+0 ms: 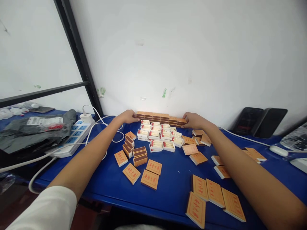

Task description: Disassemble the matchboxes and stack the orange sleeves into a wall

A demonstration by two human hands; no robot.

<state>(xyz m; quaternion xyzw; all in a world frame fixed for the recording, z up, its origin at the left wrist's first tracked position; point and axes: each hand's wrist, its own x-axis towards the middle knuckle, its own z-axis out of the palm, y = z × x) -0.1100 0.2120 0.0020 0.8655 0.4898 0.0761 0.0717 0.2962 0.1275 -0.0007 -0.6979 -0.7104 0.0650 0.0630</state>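
A long stacked row of orange-brown matchboxes (155, 117) lies along the foot of the white wall. My left hand (130, 117) is at its left end, fingers curled against the boxes. At the opposite end, my right hand (193, 120) grips the last boxes between fingers and thumb. Directly before the row, several open matchbox trays (160, 135) are piled up, full of red-tipped matches. Closed matchboxes (150, 179) lie loose at the front, some flat with red lettering up, others on edge with brown striking sides (140, 155) showing.
More matchboxes (199, 187) are scattered on the blue tabletop (172, 188) around my right forearm. On the left are a power strip (74, 139) with white cables and a dark plastic bag (35, 131). Two black phone-like devices (270, 123) lean against the wall at right.
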